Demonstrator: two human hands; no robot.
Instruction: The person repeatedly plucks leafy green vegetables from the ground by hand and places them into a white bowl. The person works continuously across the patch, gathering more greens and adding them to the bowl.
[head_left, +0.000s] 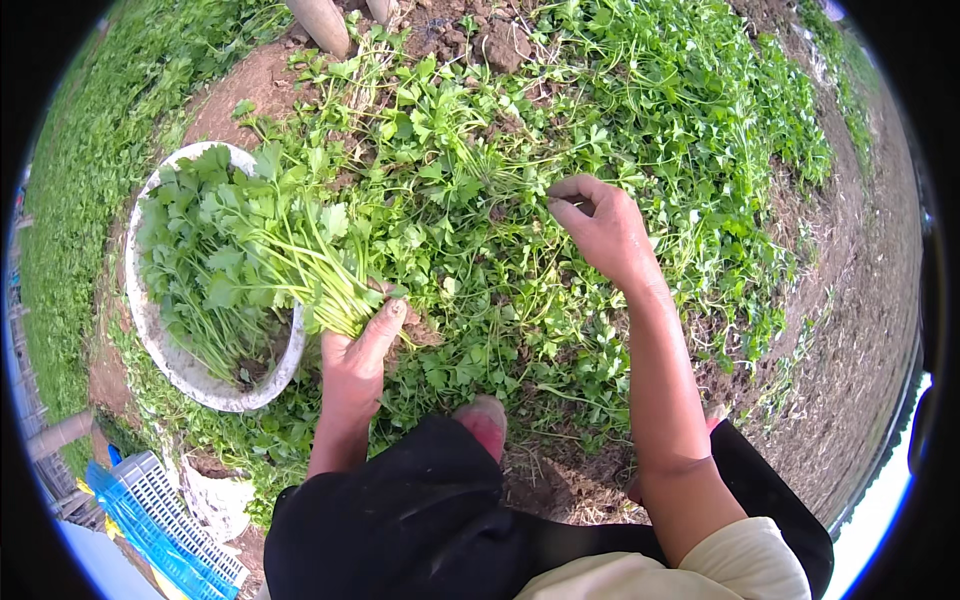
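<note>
My left hand (360, 356) is closed around a bunch of leafy green stems (315, 281), which look like celery or a similar herb; its roots lie near my thumb. The leaves of the bunch reach over the rim of a round white basin (154, 337), where more cut or pulled greens (202, 300) lie. My right hand (600, 217) is over the low green plants (487, 262), its thumb and forefinger curled close to each other near thin stems. Whether a stem is between those fingertips cannot be told.
Thick posts (322, 26) stand in the soil at the top. A grey plastic crate (176, 510) with blue sheeting (142, 525) lies at lower left. Dense plants (712, 135) grow at upper right, beside bare soil (862, 300). My shoe (484, 427) is among the plants.
</note>
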